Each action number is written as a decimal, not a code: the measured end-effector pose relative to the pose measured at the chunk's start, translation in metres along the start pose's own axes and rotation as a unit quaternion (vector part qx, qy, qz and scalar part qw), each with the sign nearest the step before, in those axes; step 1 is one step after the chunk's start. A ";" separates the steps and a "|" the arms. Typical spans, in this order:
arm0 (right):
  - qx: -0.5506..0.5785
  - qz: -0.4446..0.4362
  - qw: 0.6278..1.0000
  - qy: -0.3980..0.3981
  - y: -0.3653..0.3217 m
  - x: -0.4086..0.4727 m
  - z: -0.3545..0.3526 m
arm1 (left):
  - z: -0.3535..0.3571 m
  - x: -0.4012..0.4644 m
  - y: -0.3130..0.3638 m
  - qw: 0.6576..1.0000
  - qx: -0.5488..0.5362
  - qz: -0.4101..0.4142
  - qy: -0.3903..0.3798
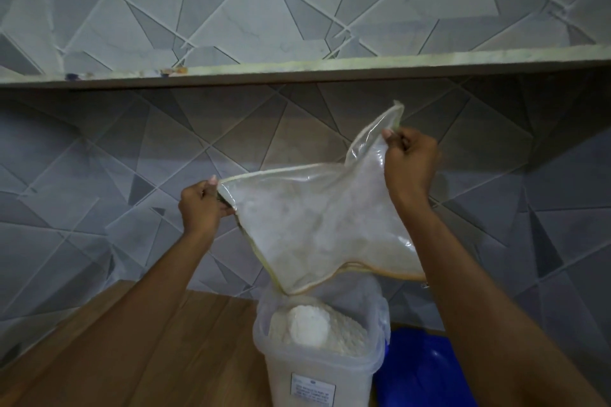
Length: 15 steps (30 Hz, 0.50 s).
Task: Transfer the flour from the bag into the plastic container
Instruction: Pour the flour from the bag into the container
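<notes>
A clear, soft plastic bag [317, 221] hangs stretched between two raised hands above a plastic container [317, 353]. The bag's film is thin and crinkled, dusted cloudy white on the inside, with a pale yellowish seam running along its edges; it is pulled into an uneven, star-like shape with one pointed corner dipping down to the container's mouth. The left hand [201, 205] has its grip closed on the bag's left corner, thumb and fingers pinching the film. The right hand [410, 158], held higher, has its grip closed on an upper corner, fingers curled round a bunched fold, so the bag slopes down from right to left. The container is a tall, translucent, frosted tub with rounded corners and a thick rim, a printed label low on its front wall. It stands on a wooden tabletop [132, 357] with a warm brown, straight grain. Inside it, the flour [314, 327] lies heaped near the rim, white and powdery, with a smooth rounded lump at the middle and a pebbled surface around it. Just beside the container on the right lies a glossy blue plastic object [420, 367], partly hidden by the right forearm. Behind, the wall [297, 10] is covered in grey tiles with raised angular lines forming triangles, crossed by a pale stone shelf [363, 68].
</notes>
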State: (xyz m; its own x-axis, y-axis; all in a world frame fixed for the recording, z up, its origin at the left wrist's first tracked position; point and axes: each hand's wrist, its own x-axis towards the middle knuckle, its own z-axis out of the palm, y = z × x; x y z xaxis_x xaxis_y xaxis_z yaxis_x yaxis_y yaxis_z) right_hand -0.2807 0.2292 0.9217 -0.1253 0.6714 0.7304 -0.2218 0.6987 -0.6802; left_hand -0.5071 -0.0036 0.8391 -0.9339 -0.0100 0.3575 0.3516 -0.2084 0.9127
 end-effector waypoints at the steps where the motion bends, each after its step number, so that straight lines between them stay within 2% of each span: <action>1: 0.003 0.003 1.000 0.016 -0.002 0.000 0.000 | 0.000 0.000 0.001 1.000 -0.003 -0.005 0.000; 4: 0.001 -0.015 1.000 -0.007 -0.004 -0.001 0.000 | 0.001 -0.002 0.000 1.000 0.005 -0.009 0.001; 7: 0.026 0.005 0.999 0.042 -0.002 0.001 0.002 | 0.001 -0.003 0.000 1.000 0.003 -0.010 0.005; 11: -0.010 0.010 1.000 -0.017 -0.004 -0.004 0.006 | -0.003 -0.003 -0.004 0.999 0.035 -0.001 0.016; 13: 0.011 0.028 0.999 0.012 0.000 -0.007 0.008 | -0.004 -0.004 -0.004 1.000 0.028 -0.002 0.014; 15: 0.023 0.028 0.999 0.002 -0.001 -0.010 0.008 | -0.005 -0.006 -0.004 0.999 0.030 0.000 0.019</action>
State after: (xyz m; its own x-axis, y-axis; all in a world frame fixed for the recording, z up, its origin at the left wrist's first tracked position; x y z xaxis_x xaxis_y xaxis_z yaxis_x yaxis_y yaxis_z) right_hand -0.2867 0.2198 0.9155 -0.1346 0.7102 0.6910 -0.2582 0.6481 -0.7165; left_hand -0.5034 -0.0072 0.8323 -0.9355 -0.0477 0.3500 0.3531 -0.1499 0.9235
